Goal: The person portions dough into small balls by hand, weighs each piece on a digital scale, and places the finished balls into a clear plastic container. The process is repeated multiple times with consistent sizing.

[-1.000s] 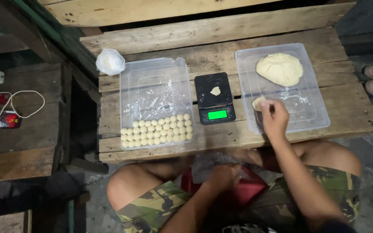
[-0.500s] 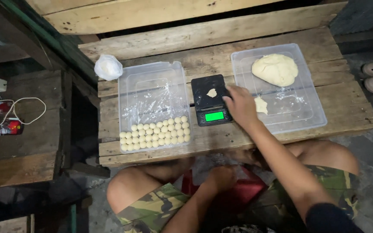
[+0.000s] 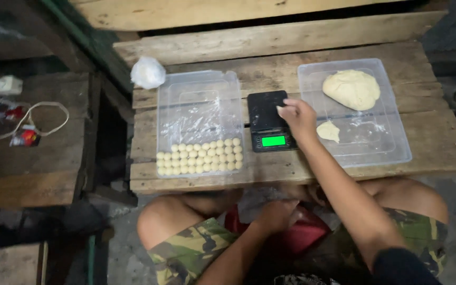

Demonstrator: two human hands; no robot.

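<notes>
The right hand reaches over the small black scale. Its fingers are pinched together at the tips, just above the black top of the scale. There may be a tiny bit of dough between them, but I cannot tell, because the hand hides it. The left hand is down in the lap, curled loosely on something red and grey. I cannot tell if it grips it.

A small lump of dough lies in the clear tray on the right, just beside the right hand. The big dough lump sits at the far end of the same tray. The other clear tray on the left holds neat rows of little dough balls at its near end.

What could go wrong? The scale is small and light. A push from the hand could slide it or tip it on the bumpy boards. Sticky dough could cling to the fingers and not drop. The arm hangs close over the right tray and could bump its edge.

Everything rests on a low table of rough wooden planks with gaps between them. A white plastic bag sits at the far left corner. The place is dim, with old dark wood and a looped cord off to the left
</notes>
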